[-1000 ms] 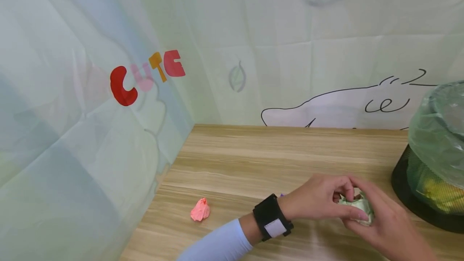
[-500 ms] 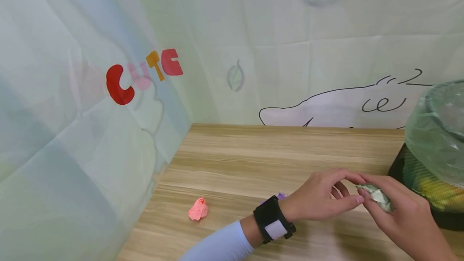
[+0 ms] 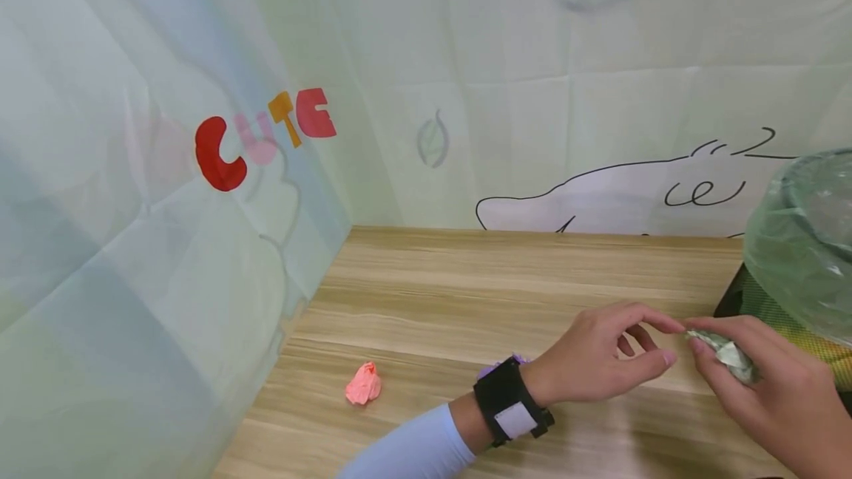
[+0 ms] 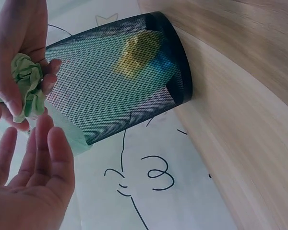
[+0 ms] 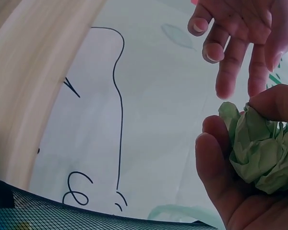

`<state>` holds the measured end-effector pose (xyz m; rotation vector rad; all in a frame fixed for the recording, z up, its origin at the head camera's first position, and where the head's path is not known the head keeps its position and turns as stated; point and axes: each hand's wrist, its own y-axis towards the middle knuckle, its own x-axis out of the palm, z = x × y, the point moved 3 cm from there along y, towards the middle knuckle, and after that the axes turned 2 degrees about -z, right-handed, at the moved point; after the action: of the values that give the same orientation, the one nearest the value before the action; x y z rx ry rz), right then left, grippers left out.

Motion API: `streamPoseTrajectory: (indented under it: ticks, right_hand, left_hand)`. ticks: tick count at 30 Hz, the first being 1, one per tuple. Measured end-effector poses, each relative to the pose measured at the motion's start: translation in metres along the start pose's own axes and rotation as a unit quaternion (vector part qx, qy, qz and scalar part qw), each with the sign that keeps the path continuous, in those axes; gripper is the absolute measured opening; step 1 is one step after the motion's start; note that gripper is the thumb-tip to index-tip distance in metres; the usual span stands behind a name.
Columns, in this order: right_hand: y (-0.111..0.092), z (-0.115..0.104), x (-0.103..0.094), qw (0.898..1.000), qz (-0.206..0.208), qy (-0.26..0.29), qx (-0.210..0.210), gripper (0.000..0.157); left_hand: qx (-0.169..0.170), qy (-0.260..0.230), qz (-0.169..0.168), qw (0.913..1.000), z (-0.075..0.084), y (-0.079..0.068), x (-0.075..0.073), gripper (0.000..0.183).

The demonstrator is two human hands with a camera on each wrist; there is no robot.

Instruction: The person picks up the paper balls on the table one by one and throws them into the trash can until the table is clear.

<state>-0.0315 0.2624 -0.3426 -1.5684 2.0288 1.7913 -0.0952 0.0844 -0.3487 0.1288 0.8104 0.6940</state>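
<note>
A crumpled ball of pale green paper (image 3: 732, 358) is gripped between the thumb and fingers of my right hand (image 3: 775, 383), at the right of the head view. The right wrist view shows the paper ball (image 5: 261, 148) up close, its folds partly covered by the fingers. My left hand (image 3: 609, 357) is just to the left, fingers loosely bent and nothing held in them. Its fingertips lie very near the right hand; whether they touch is hard to tell. Behind the left wristband, a crumpled purple paper (image 3: 491, 369) is mostly hidden. A crumpled pink paper (image 3: 363, 384) lies farther left on the table.
At the right stands a black mesh bin (image 4: 105, 81) lined with a green plastic bag (image 3: 802, 250); yellow and blue things show through its mesh. Printed cloth (image 3: 413, 80) closes off the back and left of the wooden table (image 3: 452, 294).
Both hands have moved right, the right one farther, carrying the green paper ball. The left hand has come off the paper. More of the purple paper shows than a second ago.
</note>
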Motion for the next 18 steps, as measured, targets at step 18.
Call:
streamPoseTrajectory:
  ticks: [18]
  right_hand:
    - [0.013,0.017,-0.028,0.998,0.056,0.013,0.03,0.021]
  left_hand:
    - [0.011,0.04,0.029,0.9987,0.005,0.014,0.004,0.026]
